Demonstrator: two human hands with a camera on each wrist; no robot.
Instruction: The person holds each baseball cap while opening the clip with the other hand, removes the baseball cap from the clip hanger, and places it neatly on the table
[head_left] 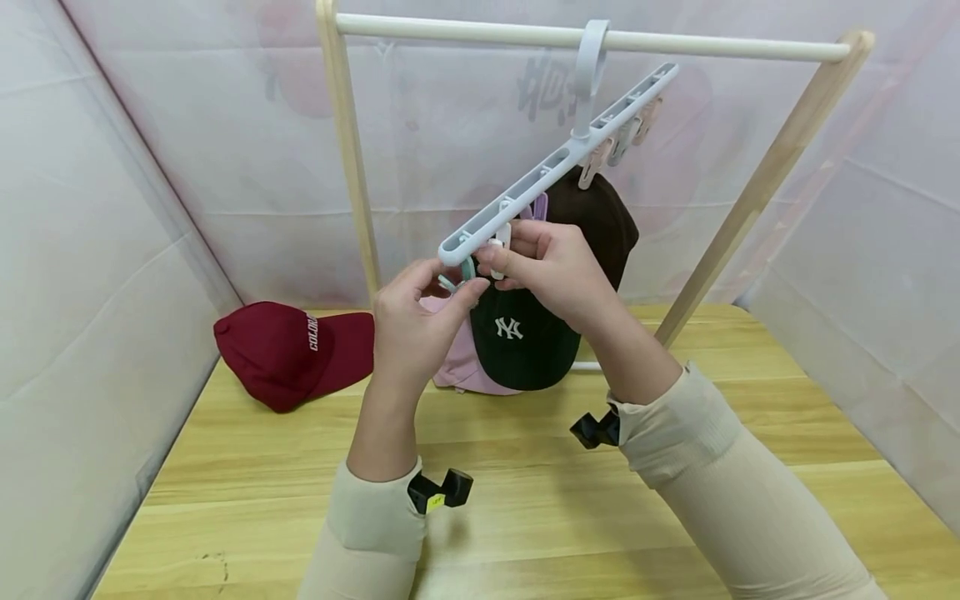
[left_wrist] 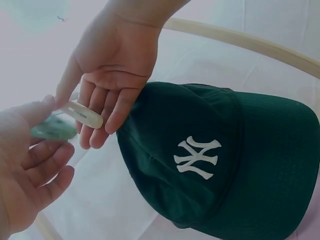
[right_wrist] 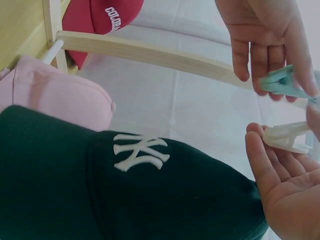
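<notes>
While the thumb and fingers of the left hand (head_left: 408, 321) pinch a pale green clip (right_wrist: 282, 82), the right hand (head_left: 551, 267) pinches a white clip (right_wrist: 287, 137) just beside it. Both clips hang from the low end of a light blue clip hanger (head_left: 555, 162). The hanger tilts steeply, its hook looped over the white top rail of a wooden rack (head_left: 772, 162). A dark green cap (head_left: 521, 337) with a white NY logo hangs right under the two hands, its crown facing the viewer. How it is attached cannot be made out. A pink cap (head_left: 453, 362) sits behind it to the left, and a brown cap (head_left: 603, 217) hangs behind it to the right. A dark red cap (head_left: 288, 354) lies well apart on the wooden table (head_left: 525, 533), at the left.
</notes>
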